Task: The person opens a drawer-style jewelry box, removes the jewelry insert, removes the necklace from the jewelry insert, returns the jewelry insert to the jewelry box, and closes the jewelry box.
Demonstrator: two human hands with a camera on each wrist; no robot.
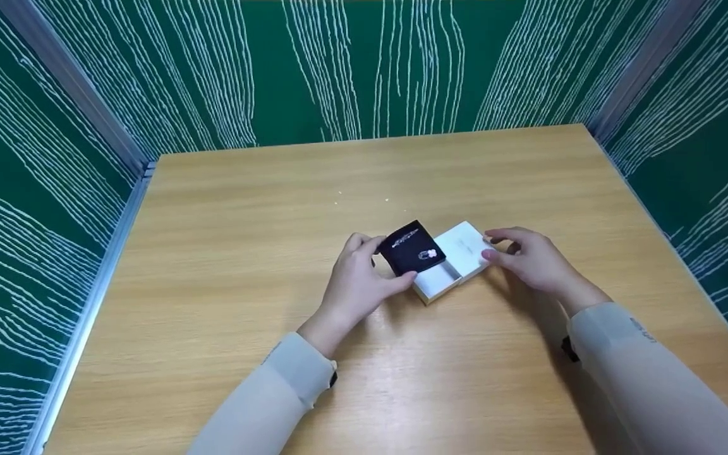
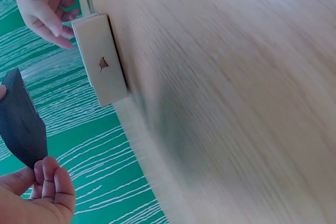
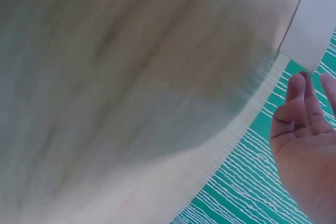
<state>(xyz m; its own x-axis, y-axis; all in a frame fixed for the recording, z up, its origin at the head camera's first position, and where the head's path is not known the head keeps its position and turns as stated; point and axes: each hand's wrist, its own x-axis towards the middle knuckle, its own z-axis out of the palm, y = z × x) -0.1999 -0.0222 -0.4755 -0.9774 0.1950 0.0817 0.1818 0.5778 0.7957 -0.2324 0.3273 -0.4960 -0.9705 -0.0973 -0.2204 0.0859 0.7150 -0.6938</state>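
Observation:
My left hand point(image 1: 356, 281) pinches a black jewelry pad point(image 1: 402, 258) by its edges, thumb at the near side and fingers at the far side. A thin chain and a small pink charm point(image 1: 431, 253) lie on the pad's face. The left wrist view shows the pad raised and slightly bowed. Below it, the drawer point(image 1: 432, 284) of a small white gift box sticks out of its sleeve point(image 1: 465, 245); a small brown tab point(image 2: 103, 65) marks its front. My right hand point(image 1: 531, 258) is at the sleeve's right end, fingers loosely bent, fingertips right by the edge.
The box stands on a wood-grain table point(image 1: 225, 253). Several tiny white specks point(image 1: 387, 200) lie beyond it. Green walls point(image 1: 364, 76) with white streaks rise behind the table and at both sides.

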